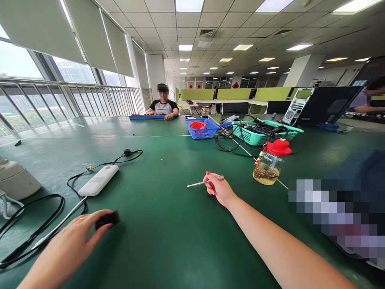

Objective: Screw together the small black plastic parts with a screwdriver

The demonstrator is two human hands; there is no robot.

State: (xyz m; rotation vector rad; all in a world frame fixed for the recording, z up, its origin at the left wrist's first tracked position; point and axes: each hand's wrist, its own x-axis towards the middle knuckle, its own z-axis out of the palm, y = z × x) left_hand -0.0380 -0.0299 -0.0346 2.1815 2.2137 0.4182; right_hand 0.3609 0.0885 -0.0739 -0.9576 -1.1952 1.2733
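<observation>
Two small things, both pinched

Just nearer than the white rectangular power strip, the left hand nips a small black block between thumb and fingertips, low over the green table. Well right of the strip, the right hand clasps a thin silver metal pick by its rear, probably to leave the tip free.

I see a thin silvery rod, held nearly level with its tip pointing left, well right of the white power strip. A small black block is pinched near that strip, on my side of it.
</observation>
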